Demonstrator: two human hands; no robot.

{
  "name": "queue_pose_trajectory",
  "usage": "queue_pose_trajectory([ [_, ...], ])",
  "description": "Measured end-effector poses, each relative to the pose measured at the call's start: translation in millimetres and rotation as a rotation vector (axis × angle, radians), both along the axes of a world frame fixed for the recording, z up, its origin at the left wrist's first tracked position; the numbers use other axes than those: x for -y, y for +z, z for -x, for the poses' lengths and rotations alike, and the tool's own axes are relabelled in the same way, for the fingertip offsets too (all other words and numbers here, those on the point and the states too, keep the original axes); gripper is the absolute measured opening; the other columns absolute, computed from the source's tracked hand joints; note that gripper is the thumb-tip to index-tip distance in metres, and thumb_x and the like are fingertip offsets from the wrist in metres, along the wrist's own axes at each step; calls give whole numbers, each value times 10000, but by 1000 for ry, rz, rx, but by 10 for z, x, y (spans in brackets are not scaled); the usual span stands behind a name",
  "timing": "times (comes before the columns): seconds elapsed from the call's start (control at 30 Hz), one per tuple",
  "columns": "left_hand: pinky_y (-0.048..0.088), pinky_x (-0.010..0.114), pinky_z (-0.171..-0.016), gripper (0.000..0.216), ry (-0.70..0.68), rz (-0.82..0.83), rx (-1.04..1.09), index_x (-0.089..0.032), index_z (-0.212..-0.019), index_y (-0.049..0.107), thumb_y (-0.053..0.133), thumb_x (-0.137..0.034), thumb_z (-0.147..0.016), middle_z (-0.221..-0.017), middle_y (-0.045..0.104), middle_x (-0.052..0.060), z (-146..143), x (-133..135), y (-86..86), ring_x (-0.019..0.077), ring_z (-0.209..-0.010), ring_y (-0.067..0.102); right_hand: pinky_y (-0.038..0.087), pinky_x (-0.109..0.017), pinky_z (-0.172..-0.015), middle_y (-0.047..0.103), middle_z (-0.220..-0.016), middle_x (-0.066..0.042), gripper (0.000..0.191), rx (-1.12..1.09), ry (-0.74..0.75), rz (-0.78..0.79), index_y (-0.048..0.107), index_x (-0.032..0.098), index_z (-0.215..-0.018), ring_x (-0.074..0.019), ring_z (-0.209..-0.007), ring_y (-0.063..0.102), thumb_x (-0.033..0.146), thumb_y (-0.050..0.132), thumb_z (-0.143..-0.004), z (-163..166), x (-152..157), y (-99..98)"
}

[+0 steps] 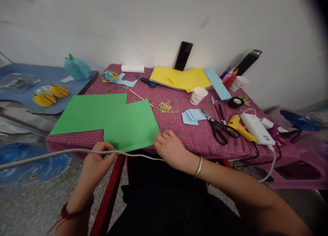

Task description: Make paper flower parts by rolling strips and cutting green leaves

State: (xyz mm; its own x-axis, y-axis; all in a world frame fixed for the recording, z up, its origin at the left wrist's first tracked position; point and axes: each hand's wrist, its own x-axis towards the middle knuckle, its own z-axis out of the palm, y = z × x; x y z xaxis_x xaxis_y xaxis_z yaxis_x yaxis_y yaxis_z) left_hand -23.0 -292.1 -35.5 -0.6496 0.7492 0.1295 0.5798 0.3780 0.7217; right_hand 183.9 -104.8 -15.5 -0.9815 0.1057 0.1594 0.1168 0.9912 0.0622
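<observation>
Two green paper sheets lie on the red checked table (189,135); the nearer green sheet (130,125) overhangs the front edge. My left hand (98,159) pinches that sheet's near left corner, fingers closed, with a white cable (51,154) running across it. My right hand (170,149) rests at the sheet's near right corner, fingers curled on the paper's edge. The other green sheet (87,113) lies behind, to the left.
Black scissors (220,128), a yellow glue gun (239,126), a white power bank (256,126), small blue paper squares (193,115), a paper cup (198,95), yellow sheets (181,78) and a phone (183,55) against the wall. Paper pumpkins (51,94) on a blue board at left.
</observation>
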Motion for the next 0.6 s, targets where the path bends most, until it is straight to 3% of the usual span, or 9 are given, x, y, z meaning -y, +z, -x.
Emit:
queue_pose_trajectory([
  [0.2, 386, 238, -574, 253, 19, -112, 228, -198, -780, 574, 707, -371, -653, -726, 572, -19, 42, -90, 478, 139, -648, 514, 327, -373, -745, 612, -827, -66, 254, -64, -69, 36, 608, 166, -820, -227, -785, 533, 414, 606, -873, 140, 12, -3],
  [0.43, 362, 228, -523, 282, -5, -105, 261, -196, -771, 619, 742, -395, -614, -648, 552, -31, 135, -254, 715, 125, -579, 477, 322, -365, -715, 614, -822, -38, 86, -167, -36, 34, 580, 179, -831, -204, -744, 515, 224, 545, -896, 169, -58, -112],
  [0.6, 385, 231, -572, 287, 29, -300, 108, -214, -875, 667, 721, -408, -670, -748, 597, -13, 163, -398, 922, 142, -668, 510, 342, -353, -767, 625, -840, -56, 85, -409, -157, 47, 578, 167, -841, -206, -811, 523, 187, 523, -902, 201, -350, 106],
])
